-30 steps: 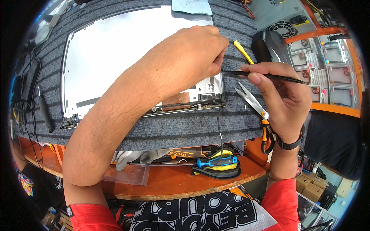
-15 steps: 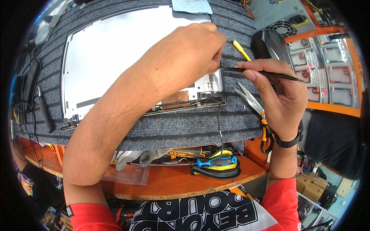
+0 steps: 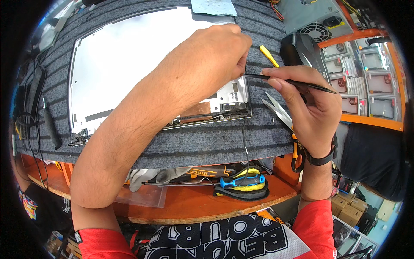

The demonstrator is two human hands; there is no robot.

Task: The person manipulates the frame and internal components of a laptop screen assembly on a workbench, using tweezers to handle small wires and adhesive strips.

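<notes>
My right hand (image 3: 306, 99) grips a pair of black tweezers (image 3: 317, 87) between thumb and fingers, its tip pointing left at the fingers of my other hand. My left hand (image 3: 226, 49) is closed, back upward, over the right edge of a laptop screen assembly (image 3: 125, 60). Whatever it pinches is hidden behind the knuckles. The assembly lies on the mat with its broad white sheet face up. Along its near edge run hinges and a bare copper-coloured strip (image 3: 196, 110). A thin black cable (image 3: 244, 134) trails from its near right corner.
A grey striped mat (image 3: 207, 146) covers the bench. Orange-handled scissors (image 3: 297, 151) and a yellow pry tool (image 3: 268, 55) lie right; a black screwdriver (image 3: 51, 125) lies left. Below, a wooden shelf (image 3: 194, 211) holds a blue-handled screwdriver (image 3: 242, 181) and gloves. A blue cloth (image 3: 213, 6) lies at the back.
My right hand and the tweezers have shifted slightly left and up. My left hand has moved only a touch; the screen assembly stays put.
</notes>
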